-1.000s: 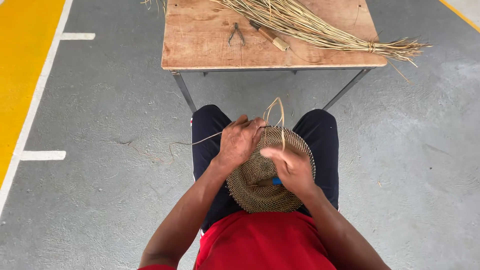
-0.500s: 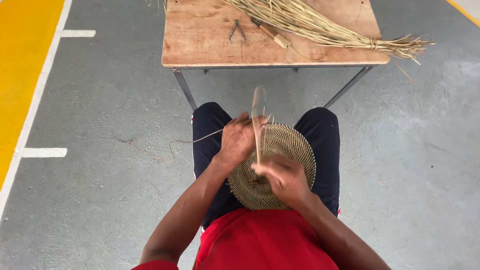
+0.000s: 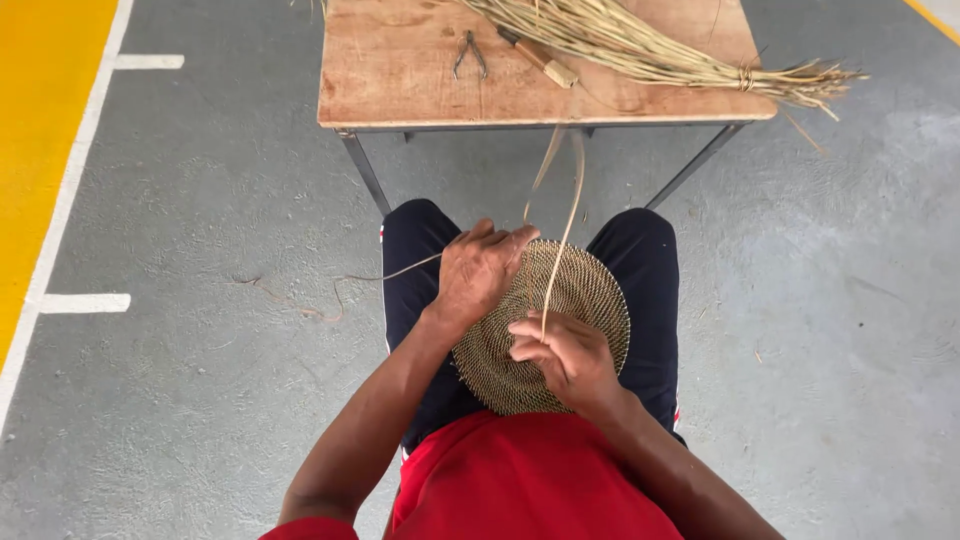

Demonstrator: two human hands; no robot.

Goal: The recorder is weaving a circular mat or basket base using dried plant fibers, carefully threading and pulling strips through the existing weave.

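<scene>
A round woven straw disc (image 3: 590,295) rests on my lap, over dark trousers. My left hand (image 3: 478,268) grips its upper left rim, fingers curled over the edge. My right hand (image 3: 560,355) lies on the disc's lower middle and pinches a long thin straw strand (image 3: 570,215) that loops upward toward the table. Another loose strand (image 3: 385,275) trails left from under my left hand.
A small wooden table (image 3: 400,70) on metal legs stands just beyond my knees. On it lie pliers (image 3: 468,52), a wooden-handled tool (image 3: 540,58) and a tied bundle of straw (image 3: 660,55). Grey concrete floor, with white lines and a yellow strip (image 3: 40,120) at left.
My right hand has slid down the disc toward me, drawing the strand out into a taller loop that now reaches the table edge. My left hand stays on the rim.
</scene>
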